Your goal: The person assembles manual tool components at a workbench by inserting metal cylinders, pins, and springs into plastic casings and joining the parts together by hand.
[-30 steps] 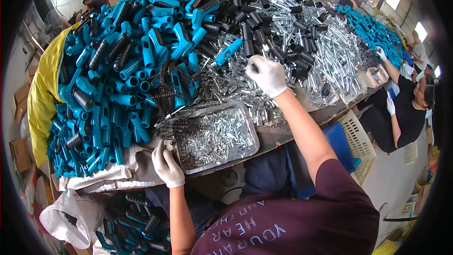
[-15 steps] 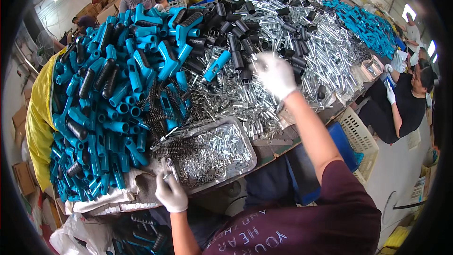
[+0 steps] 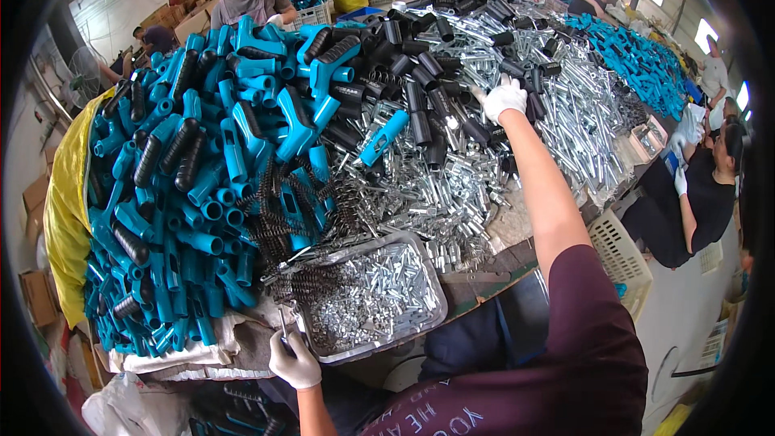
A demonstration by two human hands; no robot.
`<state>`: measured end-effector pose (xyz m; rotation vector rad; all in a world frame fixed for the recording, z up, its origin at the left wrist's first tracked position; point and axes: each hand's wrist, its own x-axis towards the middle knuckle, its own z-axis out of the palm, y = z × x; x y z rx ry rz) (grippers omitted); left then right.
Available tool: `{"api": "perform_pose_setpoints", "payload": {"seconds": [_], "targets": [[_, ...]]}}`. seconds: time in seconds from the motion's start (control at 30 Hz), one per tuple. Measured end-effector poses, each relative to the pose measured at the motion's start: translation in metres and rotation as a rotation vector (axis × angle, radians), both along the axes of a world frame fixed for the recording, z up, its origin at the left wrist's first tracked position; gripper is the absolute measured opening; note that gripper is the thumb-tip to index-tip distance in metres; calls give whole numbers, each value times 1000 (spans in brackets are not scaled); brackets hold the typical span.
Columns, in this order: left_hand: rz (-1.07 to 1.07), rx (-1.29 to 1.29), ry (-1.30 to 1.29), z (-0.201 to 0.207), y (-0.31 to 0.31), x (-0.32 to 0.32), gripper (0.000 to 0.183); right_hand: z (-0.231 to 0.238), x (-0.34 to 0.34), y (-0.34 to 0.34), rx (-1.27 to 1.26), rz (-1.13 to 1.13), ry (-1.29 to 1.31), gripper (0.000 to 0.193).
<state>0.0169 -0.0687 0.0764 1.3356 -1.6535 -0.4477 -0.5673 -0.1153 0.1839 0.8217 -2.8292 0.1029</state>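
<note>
My left hand (image 3: 295, 362), in a white glove, is closed round a slim metal rod (image 3: 282, 321) that sticks up from its fingers. It is beside the near left corner of a clear plastic tray (image 3: 442, 307) of small silvery metal parts and dark springs. Stretched out over the heap, my gloved right hand (image 3: 505, 102) has its fingers apart and nothing visible in them. Under and around it lie black tubes (image 3: 420, 125) and long silvery metal rods (image 3: 569, 125). A loose teal tubular part (image 3: 384, 137) rests on the metal pieces left of that hand.
A tall pile of teal gun-shaped housings (image 3: 234, 149) with black grips fills the left, beside a yellow sack (image 3: 69, 218). Dark coil springs (image 3: 278, 206) lie before it. A cream crate (image 3: 617, 254) stands at right, near a co-worker (image 3: 698, 202); others work across the table.
My right hand has moved farther out and to the right, from the small metal pieces to the black tubes and rods. My left hand stays by the tray; its rod now shows more plainly.
</note>
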Motion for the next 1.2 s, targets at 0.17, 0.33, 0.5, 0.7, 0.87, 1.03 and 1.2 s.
{"api": "perform_pose_setpoints", "payload": {"seconds": [0.17, 0.33, 0.5, 0.7, 0.87, 1.03, 1.2], "targets": [[-1, 35, -37, -3, 3, 1, 13, 2, -2, 13, -165, -14, -29, 92], [5, -57, -58, -1, 3, 3, 13, 10, 66, 63, -737, 328, 332, 64], [18, -66, -61, -5, -1, 8, 13, 13, 171, 90, -1760, 576, -832, 18], [-87, -214, -79, 21, 4, 18, 19, -16, 323, 123, -1464, 533, -1840, 24], [-231, 249, 560, 103, 41, -17, 18, -54, 387, 155, -684, 1039, -1427, 41], [-444, 399, 402, 109, 53, -7, 20, -37, 405, 159, -570, 990, -1520, 38], [-506, 479, 405, 109, 59, -11, 25, -47, 413, 163, -758, 1059, -1686, 24]]}}
